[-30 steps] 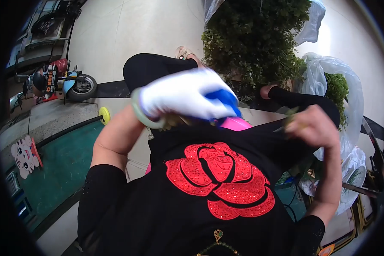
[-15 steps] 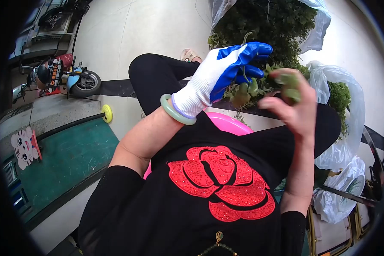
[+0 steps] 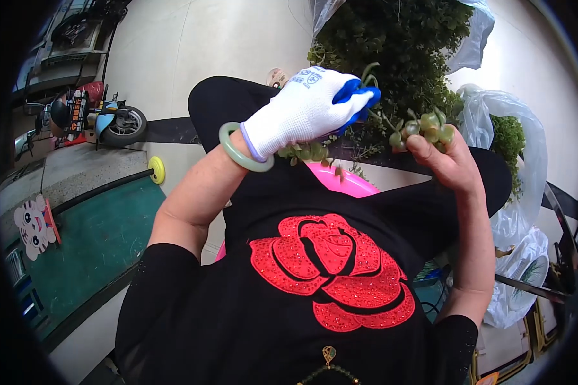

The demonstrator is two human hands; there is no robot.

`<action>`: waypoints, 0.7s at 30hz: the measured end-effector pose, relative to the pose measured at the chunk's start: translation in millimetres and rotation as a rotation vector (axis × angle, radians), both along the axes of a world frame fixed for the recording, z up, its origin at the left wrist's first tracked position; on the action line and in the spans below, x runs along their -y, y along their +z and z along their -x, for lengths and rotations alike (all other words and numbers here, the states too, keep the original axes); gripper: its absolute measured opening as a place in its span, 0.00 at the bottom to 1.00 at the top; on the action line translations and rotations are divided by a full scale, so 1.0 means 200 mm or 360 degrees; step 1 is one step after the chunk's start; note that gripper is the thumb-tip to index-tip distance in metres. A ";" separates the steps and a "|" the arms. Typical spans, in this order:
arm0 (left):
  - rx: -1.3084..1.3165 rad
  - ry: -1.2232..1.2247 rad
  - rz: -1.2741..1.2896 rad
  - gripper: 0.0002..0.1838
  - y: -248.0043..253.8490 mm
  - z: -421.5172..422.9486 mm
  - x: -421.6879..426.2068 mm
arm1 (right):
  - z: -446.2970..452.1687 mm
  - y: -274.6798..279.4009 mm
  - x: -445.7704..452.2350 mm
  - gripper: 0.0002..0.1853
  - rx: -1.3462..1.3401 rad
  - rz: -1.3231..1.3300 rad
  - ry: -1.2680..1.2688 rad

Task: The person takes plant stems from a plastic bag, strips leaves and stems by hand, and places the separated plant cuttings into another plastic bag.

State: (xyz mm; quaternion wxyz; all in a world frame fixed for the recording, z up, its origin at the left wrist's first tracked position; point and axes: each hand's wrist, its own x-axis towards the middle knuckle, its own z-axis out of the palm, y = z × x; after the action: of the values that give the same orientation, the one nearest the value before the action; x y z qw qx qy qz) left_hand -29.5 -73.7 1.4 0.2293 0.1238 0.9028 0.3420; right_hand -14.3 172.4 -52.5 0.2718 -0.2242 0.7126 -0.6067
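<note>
My left hand, in a white glove with blue coating, is closed on green stems whose curled ends stick up above the fingers. Below the glove hangs a bunch of round greenish pods. My right hand is bare, with thumb and fingers closed round a cluster of round green and brownish pods. A thin stem runs between the two hands. Part of a pink basin shows below my left hand, between my legs.
A big heap of leafy green plants lies on plastic ahead. Clear plastic bags with more greenery are at the right. At the left are a green board, a yellow wheel and a parked scooter.
My hands have moved apart from their place close together half a second ago. My right hand has closed round the pods, and my left fingers have drawn in on the stems.
</note>
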 end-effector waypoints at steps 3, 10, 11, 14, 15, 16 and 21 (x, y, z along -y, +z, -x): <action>0.0264 -0.0029 -0.0169 0.19 0.00 -0.01 0.03 | -0.01 0.09 -0.02 0.06 -0.0313 -0.0277 0.0148; 0.0835 0.0501 -0.0475 0.13 0.17 -0.09 0.05 | -0.14 0.23 -0.38 0.06 -0.0520 -0.0367 0.0215; 0.0600 0.0732 -0.0608 0.14 0.14 -0.08 0.16 | -0.23 0.20 -0.58 0.06 -0.0514 -0.0458 -0.0230; 0.0592 0.0703 -0.0827 0.20 0.14 -0.07 0.27 | -0.42 0.18 -0.95 0.09 -0.0285 -0.0355 -0.1541; 0.0585 0.0697 -0.0857 0.20 0.12 -0.07 0.21 | -0.41 0.17 -1.04 0.10 -0.0466 -0.0394 -0.1601; 0.0567 0.0685 -0.0873 0.21 0.10 -0.05 0.16 | -0.36 0.13 -1.13 0.11 -0.0650 -0.0416 -0.1665; 0.0603 0.0863 -0.1525 0.19 0.03 0.04 -0.08 | -0.15 -0.31 -1.29 0.21 -0.0409 -0.2706 -0.0693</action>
State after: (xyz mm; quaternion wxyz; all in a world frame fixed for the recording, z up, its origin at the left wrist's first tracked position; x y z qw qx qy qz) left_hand -38.0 -56.7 8.1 0.2094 -0.0853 0.5899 0.7751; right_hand 16.1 431.1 -114.8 0.1429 0.1277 0.9742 0.1196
